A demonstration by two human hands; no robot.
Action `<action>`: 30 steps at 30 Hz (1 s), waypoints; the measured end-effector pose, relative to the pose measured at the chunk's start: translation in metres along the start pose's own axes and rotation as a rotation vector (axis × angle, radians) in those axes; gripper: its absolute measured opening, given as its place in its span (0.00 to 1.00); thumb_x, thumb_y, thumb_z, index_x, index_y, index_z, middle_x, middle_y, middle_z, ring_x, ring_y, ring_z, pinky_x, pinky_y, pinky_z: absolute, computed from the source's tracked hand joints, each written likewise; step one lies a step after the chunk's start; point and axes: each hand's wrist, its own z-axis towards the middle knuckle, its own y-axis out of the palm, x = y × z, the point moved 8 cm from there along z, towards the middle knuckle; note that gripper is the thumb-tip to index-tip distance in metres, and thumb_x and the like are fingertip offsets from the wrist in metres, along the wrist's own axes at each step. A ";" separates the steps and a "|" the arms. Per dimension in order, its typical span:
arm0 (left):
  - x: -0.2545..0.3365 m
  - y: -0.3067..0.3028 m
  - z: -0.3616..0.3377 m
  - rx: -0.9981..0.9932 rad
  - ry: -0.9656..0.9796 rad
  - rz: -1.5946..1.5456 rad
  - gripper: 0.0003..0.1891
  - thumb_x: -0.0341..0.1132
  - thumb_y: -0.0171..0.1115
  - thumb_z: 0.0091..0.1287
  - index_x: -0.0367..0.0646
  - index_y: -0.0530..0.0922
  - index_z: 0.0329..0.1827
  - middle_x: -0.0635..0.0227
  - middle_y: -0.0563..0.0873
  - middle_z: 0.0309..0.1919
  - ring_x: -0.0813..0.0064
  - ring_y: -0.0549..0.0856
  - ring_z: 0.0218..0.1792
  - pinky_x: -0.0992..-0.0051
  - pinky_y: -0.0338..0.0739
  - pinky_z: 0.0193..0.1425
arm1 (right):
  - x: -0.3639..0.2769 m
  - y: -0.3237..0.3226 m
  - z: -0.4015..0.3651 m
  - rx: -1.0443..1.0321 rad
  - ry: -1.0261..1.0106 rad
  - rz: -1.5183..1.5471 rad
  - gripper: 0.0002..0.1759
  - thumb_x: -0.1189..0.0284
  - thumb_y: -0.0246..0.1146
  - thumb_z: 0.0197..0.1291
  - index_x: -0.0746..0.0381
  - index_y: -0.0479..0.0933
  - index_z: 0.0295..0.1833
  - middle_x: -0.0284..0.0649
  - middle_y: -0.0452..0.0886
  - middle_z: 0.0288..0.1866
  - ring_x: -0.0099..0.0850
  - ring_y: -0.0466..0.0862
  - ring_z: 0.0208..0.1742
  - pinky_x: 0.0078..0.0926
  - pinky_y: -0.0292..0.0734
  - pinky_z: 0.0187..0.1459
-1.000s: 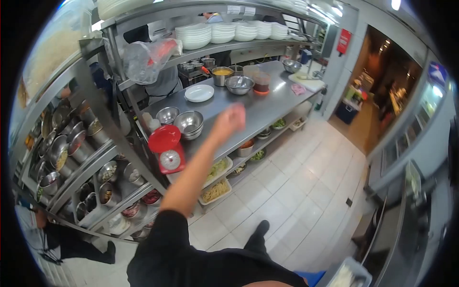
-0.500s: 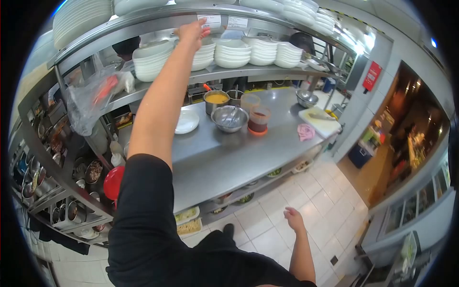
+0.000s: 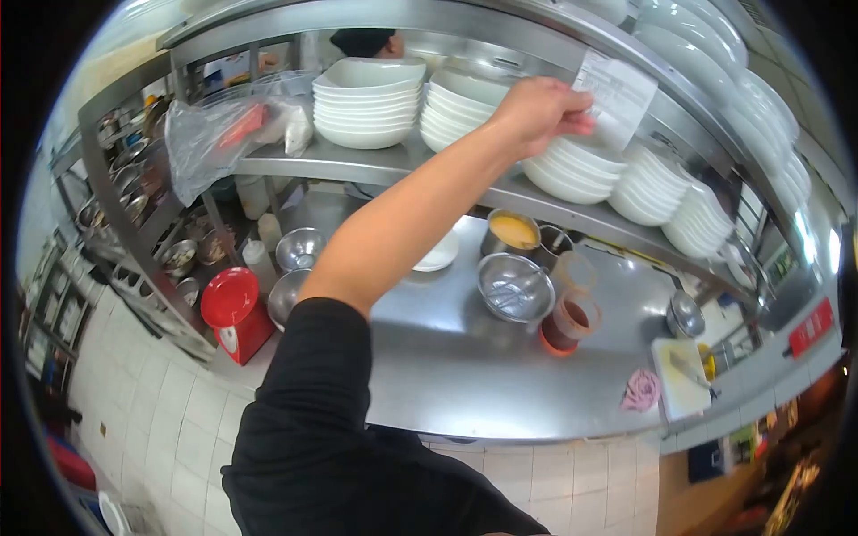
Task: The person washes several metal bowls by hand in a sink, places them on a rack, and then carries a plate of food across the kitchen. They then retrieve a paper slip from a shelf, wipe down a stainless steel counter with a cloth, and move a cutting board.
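Note:
My left hand (image 3: 545, 116) reaches up and across to the shelf rail, fingers closed at the left edge of a white printed paper slip (image 3: 618, 98). The slip lies along the front of the rail (image 3: 500, 31), and its print is too small to read. Below my hand, white bowls stand in stacks on the middle shelf; one stack (image 3: 576, 170) is right under my fingers and another (image 3: 368, 103) is further left. Out of the frame is my right hand.
On the steel counter (image 3: 465, 384) are a whisk bowl (image 3: 517, 288), a pot of yellow liquid (image 3: 511, 234), a container of dark red liquid (image 3: 567, 323), a pink cloth (image 3: 642, 390) and a cutting board (image 3: 681, 380). A red scale (image 3: 237, 313) stands left. Another person's head (image 3: 368, 42) shows behind the shelf.
The view has turned left and come closer to the shelf. My left hand has gone from reaching near the slips to having its fingers closed at one. My right hand has left the view.

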 end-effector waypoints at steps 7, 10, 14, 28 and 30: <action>0.109 -0.045 -0.057 0.090 0.258 0.686 0.16 0.30 0.65 0.65 0.27 0.74 0.49 0.60 0.85 0.35 0.75 0.86 0.33 0.76 0.82 0.36 | -0.042 -0.058 0.081 -0.075 0.126 -0.235 0.20 0.61 0.57 0.65 0.60 0.72 0.59 0.48 0.82 0.49 0.41 0.85 0.43 0.40 0.81 0.40; 0.070 -0.034 -0.036 0.007 0.121 0.507 0.24 0.29 0.65 0.65 0.25 0.67 0.58 0.57 0.85 0.38 0.73 0.86 0.36 0.76 0.82 0.40 | -0.065 -0.072 0.103 -0.043 0.172 -0.266 0.20 0.61 0.58 0.65 0.60 0.73 0.57 0.47 0.82 0.48 0.41 0.84 0.43 0.42 0.81 0.39; 0.024 -0.015 -0.004 0.099 0.000 0.175 0.29 0.24 0.66 0.62 0.25 0.62 0.63 0.51 0.84 0.41 0.63 0.86 0.38 0.72 0.85 0.46 | -0.140 -0.027 0.130 -0.094 -0.021 -0.190 0.18 0.62 0.58 0.65 0.59 0.73 0.56 0.45 0.83 0.45 0.39 0.85 0.38 0.38 0.81 0.35; 0.201 -0.060 -0.122 0.102 0.916 2.104 0.07 0.25 0.62 0.60 0.39 0.80 0.41 0.60 0.84 0.37 0.55 0.84 0.38 0.65 0.79 0.42 | -0.113 0.073 0.126 -0.372 -0.113 -0.492 0.24 0.61 0.56 0.67 0.65 0.69 0.62 0.51 0.80 0.50 0.44 0.82 0.48 0.38 0.79 0.43; 0.232 -0.096 -0.131 0.139 0.850 2.153 0.08 0.26 0.62 0.60 0.40 0.81 0.42 0.60 0.84 0.39 0.55 0.84 0.39 0.65 0.79 0.43 | -0.094 0.067 0.148 -0.335 -0.070 -0.387 0.25 0.60 0.55 0.67 0.66 0.69 0.63 0.52 0.79 0.52 0.44 0.81 0.50 0.39 0.78 0.46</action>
